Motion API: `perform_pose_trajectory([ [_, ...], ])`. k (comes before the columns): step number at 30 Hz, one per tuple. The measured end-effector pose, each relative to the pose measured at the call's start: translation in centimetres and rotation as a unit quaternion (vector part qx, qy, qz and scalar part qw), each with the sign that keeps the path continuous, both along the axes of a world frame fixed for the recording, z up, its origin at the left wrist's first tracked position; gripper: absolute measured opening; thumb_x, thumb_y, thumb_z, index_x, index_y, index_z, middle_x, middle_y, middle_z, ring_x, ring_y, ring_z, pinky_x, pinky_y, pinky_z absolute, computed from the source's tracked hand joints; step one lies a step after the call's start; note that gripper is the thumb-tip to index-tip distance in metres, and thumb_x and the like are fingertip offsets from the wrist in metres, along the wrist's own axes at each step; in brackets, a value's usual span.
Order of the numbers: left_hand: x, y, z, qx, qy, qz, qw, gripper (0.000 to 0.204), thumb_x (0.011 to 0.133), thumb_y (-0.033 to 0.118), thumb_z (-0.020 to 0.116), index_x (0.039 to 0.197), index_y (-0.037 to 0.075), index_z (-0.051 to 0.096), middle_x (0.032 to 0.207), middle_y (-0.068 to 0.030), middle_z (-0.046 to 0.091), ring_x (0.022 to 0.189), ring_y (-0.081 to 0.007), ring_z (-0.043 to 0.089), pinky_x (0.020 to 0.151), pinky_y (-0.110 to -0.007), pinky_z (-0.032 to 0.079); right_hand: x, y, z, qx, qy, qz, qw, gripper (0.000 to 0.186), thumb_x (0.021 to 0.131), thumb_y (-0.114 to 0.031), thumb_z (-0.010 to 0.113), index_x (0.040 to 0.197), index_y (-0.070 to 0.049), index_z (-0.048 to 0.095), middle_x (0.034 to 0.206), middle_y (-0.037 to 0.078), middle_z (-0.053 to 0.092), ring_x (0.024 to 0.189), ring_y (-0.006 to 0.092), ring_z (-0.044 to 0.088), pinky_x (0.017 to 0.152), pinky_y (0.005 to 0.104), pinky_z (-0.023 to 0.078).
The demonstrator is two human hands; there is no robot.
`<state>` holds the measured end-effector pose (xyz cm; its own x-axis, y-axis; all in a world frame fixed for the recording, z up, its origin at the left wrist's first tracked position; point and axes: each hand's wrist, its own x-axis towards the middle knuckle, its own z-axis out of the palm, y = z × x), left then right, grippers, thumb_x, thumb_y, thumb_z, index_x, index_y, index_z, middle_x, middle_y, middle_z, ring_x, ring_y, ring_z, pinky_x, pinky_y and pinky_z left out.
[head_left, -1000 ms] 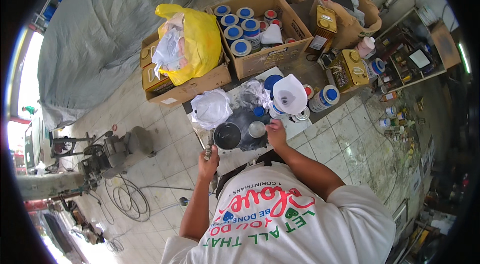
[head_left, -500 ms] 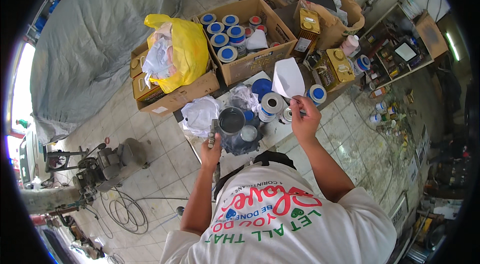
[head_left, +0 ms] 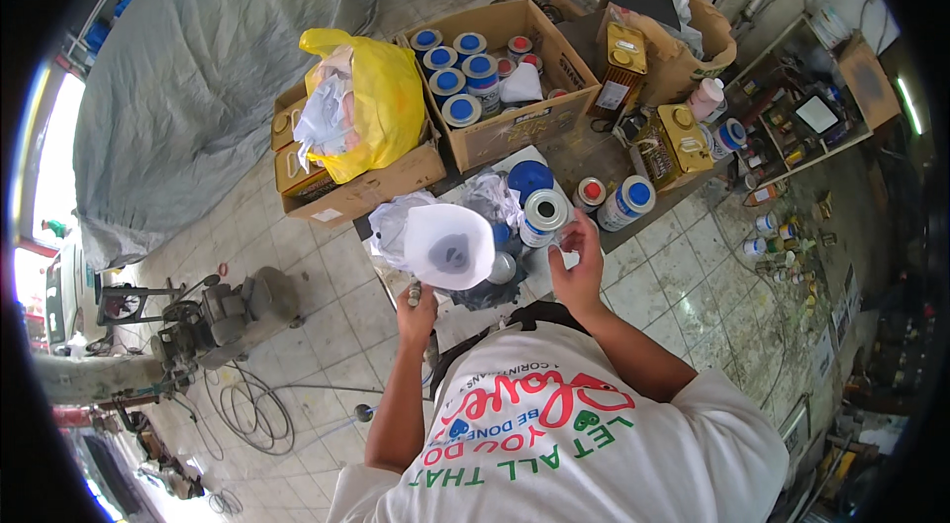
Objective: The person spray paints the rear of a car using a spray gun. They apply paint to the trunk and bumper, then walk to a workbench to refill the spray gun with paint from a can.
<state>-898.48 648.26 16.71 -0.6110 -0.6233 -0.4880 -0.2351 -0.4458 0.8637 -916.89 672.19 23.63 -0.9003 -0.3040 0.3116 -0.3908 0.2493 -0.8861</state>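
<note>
My left hand is closed around the handle of a metal spray gun. Over the gun's cup sits a white paper paint strainer, its mouth facing up and grey showing at its bottom; it hides the cup. My right hand has let the strainer go, its curved fingers apart, beside an open can with a blue-and-white label. Whether the fingertips touch that can is hard to tell. A small cup stands right of the strainer on the dark-stained tabletop.
Behind are a red-capped can, a blue-capped can, a blue lid and crumpled plastic. Beyond stand a carton of cans and a carton with a yellow bag. A hose coils on the floor at left.
The strainer has moved left from my right hand onto the spray gun's cup, covering the grey liquid. My right hand let go and came down and left toward the open can.
</note>
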Motion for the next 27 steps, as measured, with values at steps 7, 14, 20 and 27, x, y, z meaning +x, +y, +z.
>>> perform_pose_trajectory([
  [7,1.4,-0.9,2.3,-0.035,-0.015,0.000,0.999,0.031,0.101,0.024,0.064,0.076,0.008,0.053,0.059,0.0037,0.047,0.048,-0.0067,0.041,0.045,-0.026,0.031,-4.0,-1.5,-10.1,0.036,0.032,-0.056,0.997,0.103,0.064,-0.021,0.094,0.146,0.003,0.037,0.139,0.021,0.051,0.126,0.0387,0.054,0.105,0.0448,0.045],
  [14,2.8,-1.0,2.0,-0.041,-0.021,0.015,0.999,0.030,0.099,0.020,0.063,0.074,0.008,0.051,0.059,0.0027,0.047,0.047,-0.0069,0.041,0.045,-0.026,0.031,-3.9,0.2,-9.6,0.008,0.026,-0.002,1.000,0.085,0.064,-0.017,0.091,0.137,-0.002,0.049,0.124,0.018,0.061,0.119,0.0354,0.061,0.101,0.0425,0.049],
  [20,3.5,-1.5,1.0,-0.014,-0.003,0.044,0.999,0.033,0.100,0.023,0.065,0.074,0.008,0.051,0.058,0.0022,0.048,0.048,-0.0073,0.040,0.045,-0.026,0.030,-1.3,1.4,-1.1,0.053,0.029,-0.001,0.998,0.091,0.063,-0.014,0.093,0.141,-0.002,0.047,0.129,0.016,0.060,0.121,0.0308,0.061,0.103,0.0412,0.048],
  [27,3.0,-2.5,3.1,-0.040,-0.022,0.003,0.999,0.038,0.101,0.029,0.067,0.074,0.007,0.051,0.058,0.0018,0.048,0.049,-0.0079,0.041,0.046,-0.027,0.030,-1.7,0.6,2.3,-0.047,-0.188,0.157,0.969,0.097,0.067,-0.013,0.094,0.147,-0.003,0.041,0.138,0.011,0.058,0.127,0.0231,0.059,0.109,0.0390,0.046],
])
